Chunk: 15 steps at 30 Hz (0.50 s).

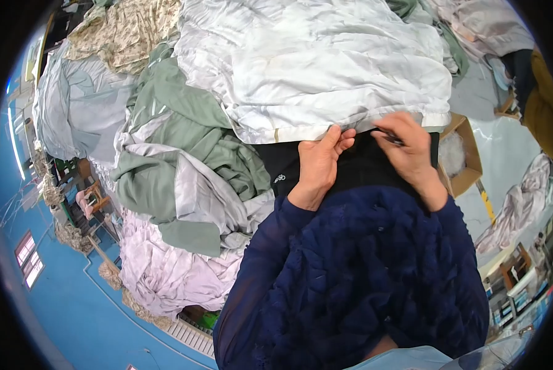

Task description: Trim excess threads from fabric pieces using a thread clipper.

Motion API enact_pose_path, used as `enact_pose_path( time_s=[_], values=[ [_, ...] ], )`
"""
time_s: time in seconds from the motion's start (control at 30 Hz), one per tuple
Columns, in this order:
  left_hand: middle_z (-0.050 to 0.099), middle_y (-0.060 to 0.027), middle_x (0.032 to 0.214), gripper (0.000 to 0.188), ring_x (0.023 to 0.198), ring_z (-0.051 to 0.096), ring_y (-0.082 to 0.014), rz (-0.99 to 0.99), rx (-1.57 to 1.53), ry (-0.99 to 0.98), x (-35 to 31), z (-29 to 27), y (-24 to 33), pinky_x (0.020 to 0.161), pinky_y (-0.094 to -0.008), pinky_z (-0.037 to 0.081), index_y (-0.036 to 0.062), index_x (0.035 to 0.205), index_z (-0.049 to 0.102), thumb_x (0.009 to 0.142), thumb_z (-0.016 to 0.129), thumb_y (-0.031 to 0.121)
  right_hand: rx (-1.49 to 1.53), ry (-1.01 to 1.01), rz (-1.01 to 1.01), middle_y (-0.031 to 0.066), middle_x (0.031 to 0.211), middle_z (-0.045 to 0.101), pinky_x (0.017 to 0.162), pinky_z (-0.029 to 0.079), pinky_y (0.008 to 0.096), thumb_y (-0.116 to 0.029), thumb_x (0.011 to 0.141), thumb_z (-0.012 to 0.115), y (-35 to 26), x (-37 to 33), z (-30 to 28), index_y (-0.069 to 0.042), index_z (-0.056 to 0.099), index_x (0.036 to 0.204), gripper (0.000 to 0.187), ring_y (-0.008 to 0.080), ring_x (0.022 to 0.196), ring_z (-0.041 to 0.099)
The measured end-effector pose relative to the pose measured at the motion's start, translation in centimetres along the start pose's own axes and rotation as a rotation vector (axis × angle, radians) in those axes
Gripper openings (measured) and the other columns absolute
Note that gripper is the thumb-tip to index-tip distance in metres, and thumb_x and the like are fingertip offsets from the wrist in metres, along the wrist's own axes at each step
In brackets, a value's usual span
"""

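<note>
A wide white cloth [326, 68] with wrinkles lies spread in front of me, its hemmed near edge running across just above my lap. My left hand [318, 168] is closed on that hem near its middle, thumb on top. To the right of it, my right hand [413, 151] is bent over close to the same edge, slightly blurred. Its curled fingers hold a small dark tool [392, 139], mostly hidden, whose kind I cannot make out. Below the hem, black fabric [363, 161] covers my lap.
Heaped green cloth [184, 135] and pale pink cloth [165, 265] lie to the left. Behind them sit grey-white [79, 105] and floral cloths [125, 37]. An open cardboard box [470, 157] stands at right, near a loose pale cloth [517, 197] on the floor.
</note>
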<state>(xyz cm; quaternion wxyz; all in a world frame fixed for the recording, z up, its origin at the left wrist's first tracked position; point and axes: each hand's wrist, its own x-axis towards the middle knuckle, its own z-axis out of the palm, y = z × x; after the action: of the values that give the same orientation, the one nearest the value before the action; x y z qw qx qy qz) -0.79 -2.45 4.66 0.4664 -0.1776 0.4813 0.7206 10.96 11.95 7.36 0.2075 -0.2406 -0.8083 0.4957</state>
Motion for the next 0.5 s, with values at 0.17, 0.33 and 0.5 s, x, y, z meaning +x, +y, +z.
enact_pose_path(
  time_s=[0.17, 0.33, 0.5],
  values=[
    [0.068, -0.0106, 0.096, 0.016, 0.082, 0.066, -0.0186, 0.11, -0.004, -0.089, -0.6, 0.3, -0.2, 0.068, -0.0285, 0.054, -0.0033, 0.105, 0.063, 0.093, 0.06, 0.007, 0.115, -0.065, 0.002, 0.0093, 0.088, 0.063, 0.062, 0.048, 0.0273, 0.004, 0.073, 0.073, 0.2, 1.5, 3.2, 0.0, 0.067, 0.097, 0.025, 0.0188, 0.073, 0.062],
    [0.068, -0.0102, 0.095, 0.016, 0.082, 0.066, -0.0176, 0.133, 0.025, -0.137, -0.4, -0.2, -0.3, 0.069, -0.0288, 0.053, -0.0029, 0.104, 0.064, 0.093, 0.06, 0.008, 0.052, -0.065, -0.087, 0.0119, 0.084, 0.061, 0.06, 0.047, 0.0305, 0.005, 0.074, 0.07, 0.6, 1.6, 4.1, 0.0, 0.064, 0.088, 0.016, 0.0252, 0.07, 0.061],
    [0.068, -0.0109, 0.095, 0.017, 0.081, 0.066, -0.0185, 0.085, 0.019, -0.11, -0.3, -0.3, -0.3, 0.069, -0.0288, 0.053, -0.0035, 0.103, 0.064, 0.093, 0.061, 0.009, -0.024, -0.088, -0.089, 0.0126, 0.073, 0.053, 0.056, 0.043, 0.0361, 0.008, 0.075, 0.062, 1.0, 1.5, 4.0, -0.001, 0.053, 0.082, 0.014, 0.0297, 0.063, 0.054]
  ],
)
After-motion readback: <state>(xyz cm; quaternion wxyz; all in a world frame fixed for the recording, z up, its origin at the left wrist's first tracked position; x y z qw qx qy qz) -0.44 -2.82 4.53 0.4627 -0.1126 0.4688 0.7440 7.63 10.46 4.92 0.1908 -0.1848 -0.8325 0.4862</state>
